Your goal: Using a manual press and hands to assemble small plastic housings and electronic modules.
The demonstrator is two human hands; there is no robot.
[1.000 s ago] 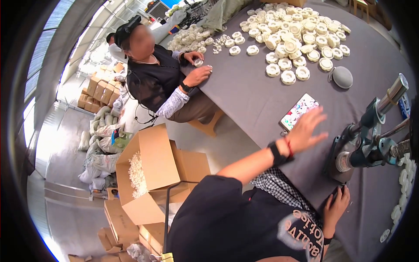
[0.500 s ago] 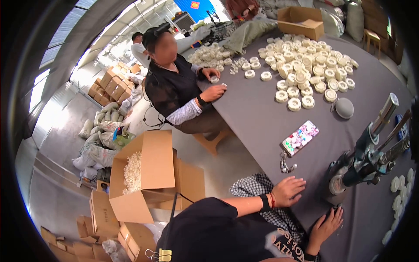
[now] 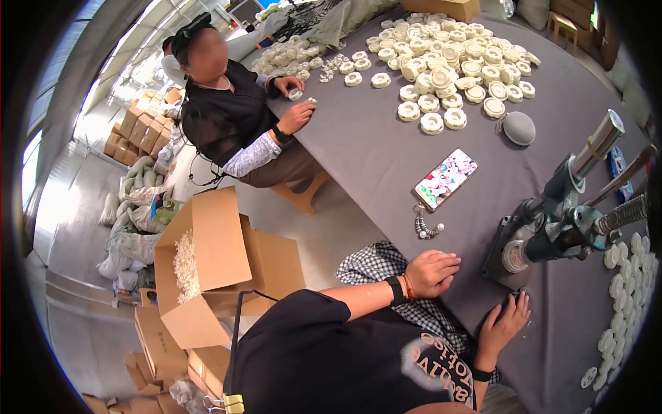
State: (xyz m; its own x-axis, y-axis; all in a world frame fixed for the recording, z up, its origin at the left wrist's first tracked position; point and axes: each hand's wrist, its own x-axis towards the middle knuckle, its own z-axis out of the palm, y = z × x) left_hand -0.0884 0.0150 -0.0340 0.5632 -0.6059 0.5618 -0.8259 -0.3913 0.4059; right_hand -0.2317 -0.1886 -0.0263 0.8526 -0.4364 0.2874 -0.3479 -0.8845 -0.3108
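Observation:
My left hand (image 3: 433,274) rests on the edge of the grey-covered table (image 3: 345,148), its fingers laid out and holding nothing. Close to the base of a dark green hand press (image 3: 552,238), my right hand (image 3: 505,321) lies with fingers apart, also holding nothing. A pale round piece (image 3: 514,256) sits in the press under its head. Beyond my left hand lie a phone (image 3: 446,179) with a lit screen and a beaded strap (image 3: 425,225).
A heap of cream plastic rings (image 3: 441,69) covers the far table. More rings (image 3: 624,303) line the right edge. A grey rounded device (image 3: 518,129) stands near the heap. At the far left a co-worker (image 3: 234,117) handles small parts. An open carton (image 3: 221,241) stands at left.
The view has shifted, so the table and press appear further left and higher. My left hand's fingers have drawn closer together. My right hand stays beside the press base.

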